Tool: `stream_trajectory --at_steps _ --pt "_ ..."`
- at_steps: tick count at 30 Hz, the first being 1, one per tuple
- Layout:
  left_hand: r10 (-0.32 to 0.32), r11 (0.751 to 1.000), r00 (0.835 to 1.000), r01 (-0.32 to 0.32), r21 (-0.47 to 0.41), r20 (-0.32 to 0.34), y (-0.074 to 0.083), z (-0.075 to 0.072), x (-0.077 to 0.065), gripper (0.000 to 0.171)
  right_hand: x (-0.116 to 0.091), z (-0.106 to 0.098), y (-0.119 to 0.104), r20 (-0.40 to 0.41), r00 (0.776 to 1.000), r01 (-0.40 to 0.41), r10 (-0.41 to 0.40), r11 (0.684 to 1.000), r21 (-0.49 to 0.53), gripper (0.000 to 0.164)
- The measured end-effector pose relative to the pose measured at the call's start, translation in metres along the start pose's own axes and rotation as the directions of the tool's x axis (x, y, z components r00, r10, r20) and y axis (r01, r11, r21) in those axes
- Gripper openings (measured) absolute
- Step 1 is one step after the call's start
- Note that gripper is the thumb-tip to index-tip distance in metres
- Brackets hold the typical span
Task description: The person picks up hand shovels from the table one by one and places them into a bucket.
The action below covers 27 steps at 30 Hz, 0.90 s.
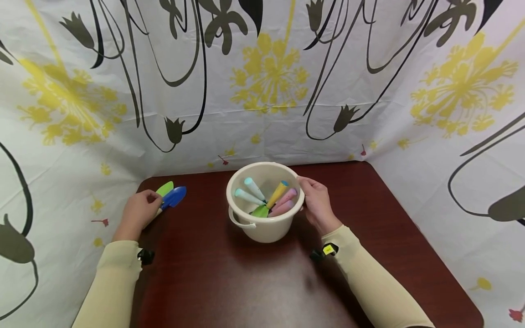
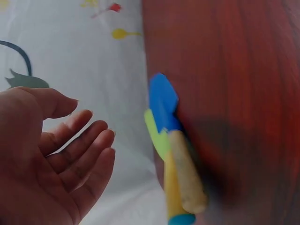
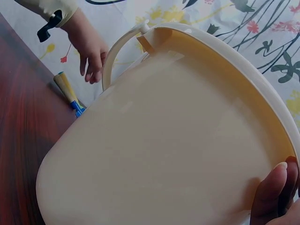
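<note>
A cream plastic bucket [image 1: 266, 230] stands mid-table with its bail handle [image 1: 242, 222] hanging down. Inside are several small garden tools: pale-blue handles [image 1: 254, 188], a yellow handle [image 1: 277, 195], pink handles [image 1: 284, 202] and a green blade [image 1: 260, 211]. My right hand [image 1: 316, 200] grips the bucket's right rim; in the right wrist view its fingers [image 3: 271, 187] curl at the rim. At the table's left edge lie a blue trowel [image 2: 163, 99] with a wooden handle and a lime-green one [image 2: 157, 136] with a yellow handle. Beside them, my left hand [image 2: 61, 154] has relaxed fingers, holding nothing.
The dark red-brown wooden table [image 1: 197, 273] has rounded corners. White patterned cloth [image 1: 262, 132] stands around its back and both sides, close to the left edge by the trowels.
</note>
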<state>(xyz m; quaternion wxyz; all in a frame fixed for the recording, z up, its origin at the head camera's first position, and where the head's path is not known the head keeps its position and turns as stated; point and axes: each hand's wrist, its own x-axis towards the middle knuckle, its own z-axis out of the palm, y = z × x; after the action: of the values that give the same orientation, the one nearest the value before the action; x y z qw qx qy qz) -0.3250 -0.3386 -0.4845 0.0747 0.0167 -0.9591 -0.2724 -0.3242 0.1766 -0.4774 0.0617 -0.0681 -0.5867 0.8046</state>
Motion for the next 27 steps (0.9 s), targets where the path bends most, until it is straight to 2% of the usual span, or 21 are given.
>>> stream_trajectory --at_steps 3,7,18,27 --pt "0.020 0.999 1.000 -0.019 0.042 -0.010 -0.011 0.005 0.001 0.030 0.000 0.001 0.000 -0.003 1.000 0.000 0.000 1.000 -0.003 0.036" --pt "0.025 0.996 1.000 -0.026 0.082 0.013 -0.020 0.007 -0.001 0.026 -0.001 0.001 0.000 -0.005 1.000 0.000 0.000 1.000 -0.005 0.036" --pt "-0.082 0.989 0.995 0.074 0.130 0.060 -0.035 0.009 -0.012 0.034 0.001 0.000 0.000 0.000 1.000 0.002 -0.002 1.000 -0.006 0.036" --pt "-0.129 0.977 0.989 0.114 0.181 0.071 -0.041 0.009 -0.020 0.035 0.000 0.001 0.001 0.005 1.000 0.013 -0.013 1.000 0.012 0.035"
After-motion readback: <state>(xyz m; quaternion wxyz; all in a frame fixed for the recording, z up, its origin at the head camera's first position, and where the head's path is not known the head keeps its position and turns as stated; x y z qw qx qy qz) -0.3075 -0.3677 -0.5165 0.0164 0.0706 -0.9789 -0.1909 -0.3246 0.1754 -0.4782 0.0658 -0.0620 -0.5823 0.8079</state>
